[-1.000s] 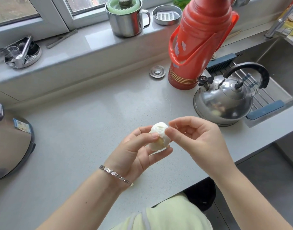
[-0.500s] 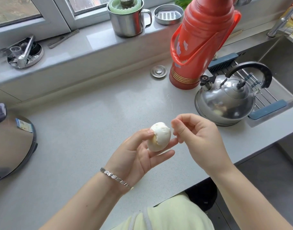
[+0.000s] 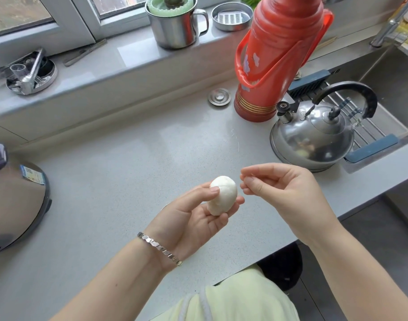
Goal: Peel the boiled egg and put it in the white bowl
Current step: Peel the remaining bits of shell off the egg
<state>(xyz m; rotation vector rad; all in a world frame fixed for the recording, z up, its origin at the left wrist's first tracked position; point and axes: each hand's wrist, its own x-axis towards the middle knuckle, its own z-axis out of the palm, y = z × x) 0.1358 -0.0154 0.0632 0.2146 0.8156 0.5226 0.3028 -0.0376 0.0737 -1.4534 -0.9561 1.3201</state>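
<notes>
Right hand [image 3: 286,193] has drawn toward the round steel kettle [image 3: 314,137], fingertips [image 3: 245,181] pinched; left hand [image 3: 189,218] loosely holds the slick white egg [image 3: 222,195], risking a drop.

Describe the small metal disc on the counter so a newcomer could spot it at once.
Find the tall red thermos at the back of the grey counter. Just left of its base lies the small metal disc. Unlike the steel mug and round tin on the windowsill above, it is low, with concentric rings.
</notes>
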